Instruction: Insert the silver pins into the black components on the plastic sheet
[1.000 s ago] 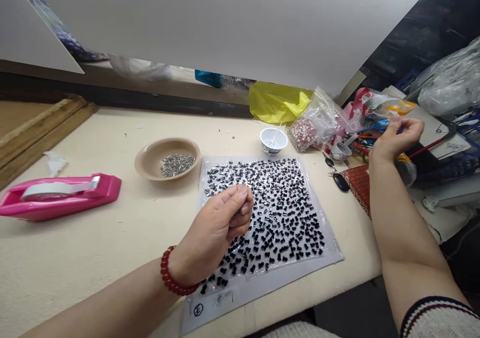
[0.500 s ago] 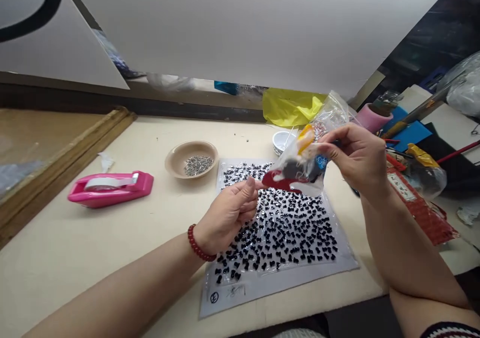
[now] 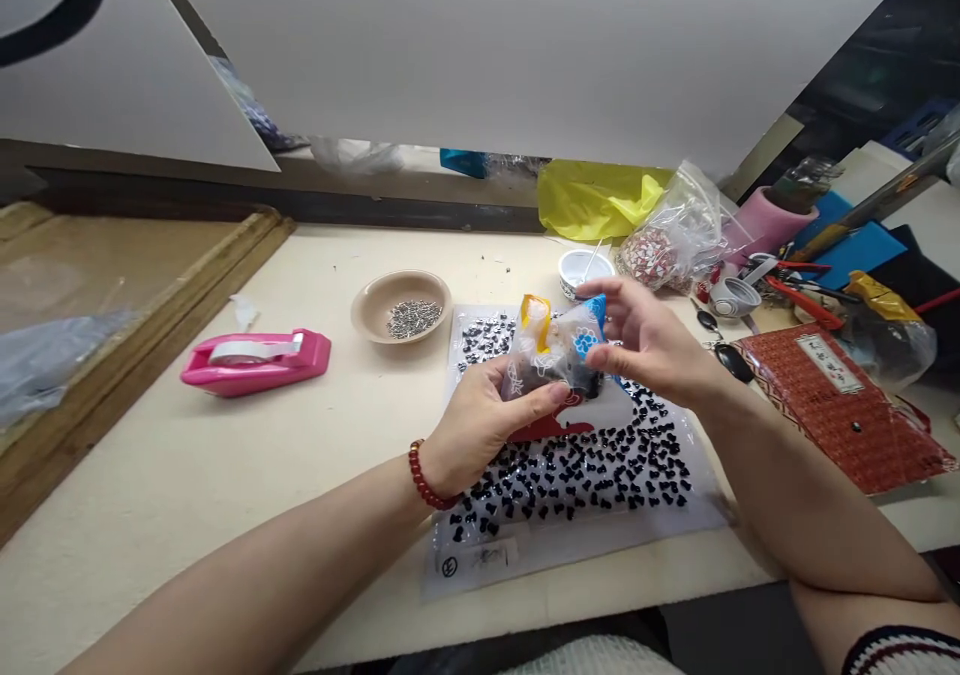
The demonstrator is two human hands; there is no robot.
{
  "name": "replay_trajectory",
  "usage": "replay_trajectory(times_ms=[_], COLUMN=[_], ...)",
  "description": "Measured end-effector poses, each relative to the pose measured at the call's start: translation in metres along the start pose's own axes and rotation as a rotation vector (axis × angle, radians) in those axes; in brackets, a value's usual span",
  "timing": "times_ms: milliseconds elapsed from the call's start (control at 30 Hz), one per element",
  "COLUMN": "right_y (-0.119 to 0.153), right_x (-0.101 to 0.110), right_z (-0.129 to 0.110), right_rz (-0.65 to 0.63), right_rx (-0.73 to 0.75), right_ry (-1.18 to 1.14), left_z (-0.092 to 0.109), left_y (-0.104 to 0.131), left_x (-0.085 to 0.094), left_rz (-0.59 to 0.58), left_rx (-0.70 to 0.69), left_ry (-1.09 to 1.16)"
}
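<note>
My left hand (image 3: 480,420) grips a small clear printed bag (image 3: 551,365) at its left side, thumb across the front. The bag has a yellow corner, a blue corner and a red lower part, with dark contents inside. At the bag's upper right is my right hand (image 3: 649,345), its thumb and fingers apart near the blue corner. Under both hands lies a white sheet (image 3: 585,545) covered with many small black pieces (image 3: 600,475) beneath clear plastic.
A beige bowl (image 3: 401,305) of small metal pieces and a pink tape dispenser (image 3: 255,360) stand left. At the right are a small white bowl (image 3: 577,270), a bag of beads (image 3: 660,245) and a red patterned pouch (image 3: 832,395).
The bag has come lower and now stands more upright. My left hand has moved onto its side with the thumb in front, and my right hand has opened its pinch. The view has shifted slightly right.
</note>
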State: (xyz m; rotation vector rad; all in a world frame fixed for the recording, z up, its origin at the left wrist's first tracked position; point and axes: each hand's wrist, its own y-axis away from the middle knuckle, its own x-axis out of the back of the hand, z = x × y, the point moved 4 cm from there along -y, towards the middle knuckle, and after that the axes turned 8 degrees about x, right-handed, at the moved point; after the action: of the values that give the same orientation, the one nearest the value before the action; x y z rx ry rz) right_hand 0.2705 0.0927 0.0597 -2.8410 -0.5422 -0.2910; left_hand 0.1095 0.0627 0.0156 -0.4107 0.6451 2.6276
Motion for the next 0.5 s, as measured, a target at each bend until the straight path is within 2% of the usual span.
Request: replay_trajectory(times_ms=[67,133,367,500], right_y=[0.002,0.004,0.009,0.010], right_x=[-0.007,-0.011,-0.010,-0.011], right_z=[0.008,0.015,0.017,0.014], right_rz=[-0.129,-0.161,-0.024,-0.002], right_rx=[-0.076,-0.101,-0.053,-0.059], right_ry=[-0.062,-0.084,-0.015,-0.015], left_z=[-0.001,-0.002,-0.002,-0.001], left_y=[-0.001,-0.002,-0.004,-0.003], left_x=[0.002,0.003,0.005,0.007], left_rz=[0.007,0.005,-0.017,0.043], left_rx=[-0.010,-0.003,-0.007,0.017], left_ry=[0.050,0.079,0.047,0.035])
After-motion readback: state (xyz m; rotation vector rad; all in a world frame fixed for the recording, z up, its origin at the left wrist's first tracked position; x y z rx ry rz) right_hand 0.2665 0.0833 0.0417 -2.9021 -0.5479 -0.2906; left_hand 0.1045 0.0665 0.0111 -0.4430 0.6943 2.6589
